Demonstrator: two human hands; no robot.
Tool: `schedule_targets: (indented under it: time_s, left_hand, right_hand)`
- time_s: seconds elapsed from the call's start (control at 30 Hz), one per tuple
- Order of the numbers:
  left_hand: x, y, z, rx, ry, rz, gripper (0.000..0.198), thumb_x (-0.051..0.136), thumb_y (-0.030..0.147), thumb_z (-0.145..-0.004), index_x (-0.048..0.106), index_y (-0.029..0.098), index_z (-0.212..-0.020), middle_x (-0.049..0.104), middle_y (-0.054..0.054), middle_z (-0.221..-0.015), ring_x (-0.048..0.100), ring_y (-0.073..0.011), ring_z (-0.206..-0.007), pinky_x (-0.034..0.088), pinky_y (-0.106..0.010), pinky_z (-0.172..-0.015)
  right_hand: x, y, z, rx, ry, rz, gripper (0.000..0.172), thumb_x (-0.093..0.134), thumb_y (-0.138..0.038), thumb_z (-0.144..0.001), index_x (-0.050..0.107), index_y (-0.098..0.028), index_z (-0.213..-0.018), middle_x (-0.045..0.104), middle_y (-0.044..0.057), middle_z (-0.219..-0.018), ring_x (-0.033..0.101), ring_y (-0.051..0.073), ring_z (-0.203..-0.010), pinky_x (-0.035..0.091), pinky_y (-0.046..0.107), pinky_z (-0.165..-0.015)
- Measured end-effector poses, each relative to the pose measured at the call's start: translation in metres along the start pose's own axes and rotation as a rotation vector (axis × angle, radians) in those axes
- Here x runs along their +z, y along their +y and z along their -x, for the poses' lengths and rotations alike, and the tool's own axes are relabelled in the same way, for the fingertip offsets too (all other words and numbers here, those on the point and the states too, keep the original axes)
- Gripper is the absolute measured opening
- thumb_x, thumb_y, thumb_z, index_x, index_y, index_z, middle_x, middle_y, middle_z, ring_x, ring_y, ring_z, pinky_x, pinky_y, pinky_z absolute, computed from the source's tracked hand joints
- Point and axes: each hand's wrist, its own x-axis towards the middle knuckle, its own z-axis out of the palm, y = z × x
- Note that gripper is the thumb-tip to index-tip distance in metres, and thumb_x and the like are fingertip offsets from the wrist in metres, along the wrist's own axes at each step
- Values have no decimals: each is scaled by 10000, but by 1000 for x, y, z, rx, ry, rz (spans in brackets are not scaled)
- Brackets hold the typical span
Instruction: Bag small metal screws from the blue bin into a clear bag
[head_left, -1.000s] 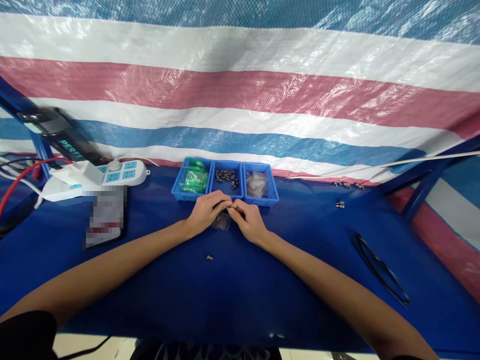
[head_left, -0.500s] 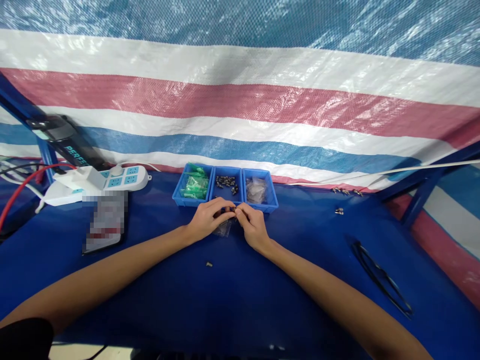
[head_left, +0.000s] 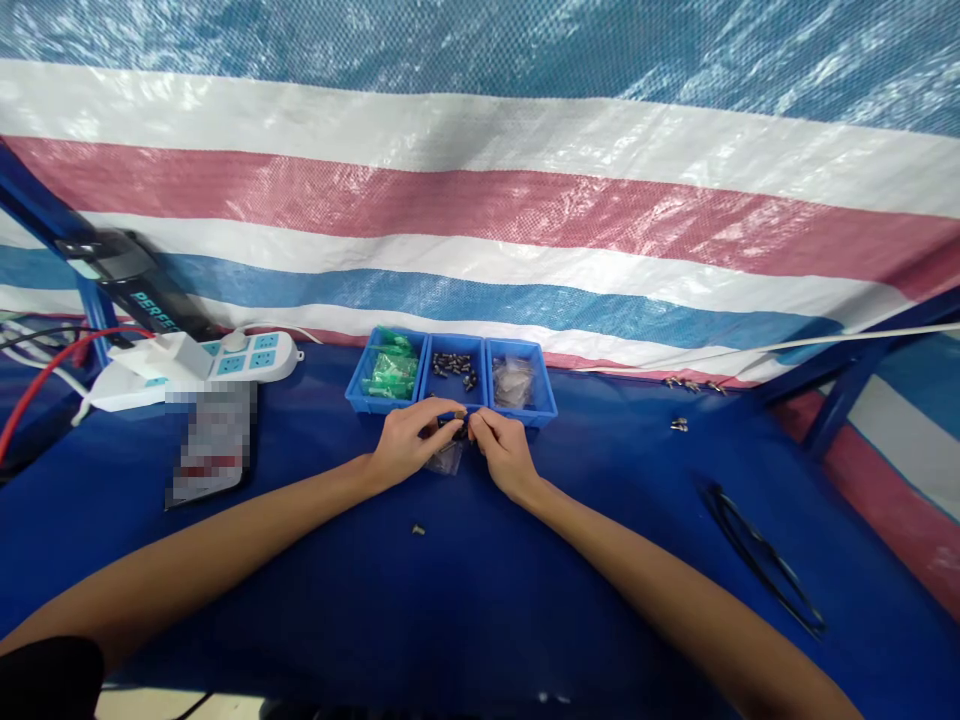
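My left hand [head_left: 409,440] pinches a small dark metal part [head_left: 459,415] between thumb and fingertips, in front of the middle blue bin [head_left: 430,385]. Close beside it, my right hand [head_left: 507,452] is closed, thumb against the fingers; whatever they grip is hidden. Under the left fingers lies a small clear plastic bag [head_left: 447,460], partly covered by the hand. Small metal fittings [head_left: 451,364] lie in the middle bin. Nearer to me, one loose metal fitting [head_left: 418,529] rests on the blue table [head_left: 480,600].
Left of the middle bin stands a bin with green bags [head_left: 394,370]; the right bin holds clear bags [head_left: 514,380]. A power strip [head_left: 262,355], a blurred phone-like object [head_left: 214,445] and a black bottle [head_left: 150,290] are at left. Glasses [head_left: 765,560] and several fittings [head_left: 679,425] lie at right.
My hands have parted slightly at the fingertips, and the small metal part now shows in my left pinch. The bins and loose fittings have stayed in place.
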Motion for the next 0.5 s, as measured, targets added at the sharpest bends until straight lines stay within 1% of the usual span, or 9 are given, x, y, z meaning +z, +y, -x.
schedule_targets:
  time_s: [0.07, 0.13, 0.2, 0.3, 0.43, 0.5]
  left_hand:
    - [0, -1, 0, 29, -4, 24, 170, 563, 219, -864, 623, 156, -1010, 683, -55, -923, 636, -116, -777, 515, -209, -688]
    - [0, -2, -1, 43, -12, 31, 161, 542, 230, -879, 630, 155, -992, 677, -63, -913, 630, -135, -839, 513, -244, -752]
    - [0, -3, -1, 51, -14, 32, 162, 518, 250, -895, 641, 153, -937, 674, -60, -864, 624, -134, -799, 505, -253, -749]
    - [-1, -4, 0, 54, -28, 18, 221, 468, 274, -920, 634, 146, -850, 643, -41, -756, 592, -117, -708, 477, -231, -684]
    - [-1, -3, -2, 23, -93, -36, 351, 349, 295, -959, 580, 146, -742, 570, -20, -658, 534, -106, -630, 434, -218, -619]
    - [-1, -3, -2, 36, -110, -41, 376, 328, 299, -961, 546, 150, -694, 519, -6, -609, 495, -102, -582, 403, -214, -573]
  right_hand:
    - [0, -2, 0, -10, 8, 19, 348, 415, -352, -922, 502, -164, -642, 417, -41, -522, 407, 92, -508, 312, 217, -530]
    - [1, -4, 1, -27, 30, 39, 319, 430, -343, -912, 522, -163, -665, 427, -38, -543, 407, 93, -514, 313, 220, -536]
    - [1, -6, 2, -48, 44, 52, 285, 442, -333, -905, 529, -165, -692, 430, -38, -559, 400, 92, -514, 312, 224, -540]
    - [1, -8, 5, -69, 15, 60, 226, 449, -318, -900, 511, -178, -734, 401, -49, -541, 382, 90, -489, 309, 228, -534]
    - [2, -9, 8, -104, -27, 42, 138, 458, -311, -892, 501, -189, -844, 382, -63, -533, 375, 92, -463, 315, 226, -515]
    - [2, -9, 8, -126, -40, 47, 125, 471, -311, -885, 493, -189, -898, 382, -70, -533, 377, 91, -455, 321, 224, -513]
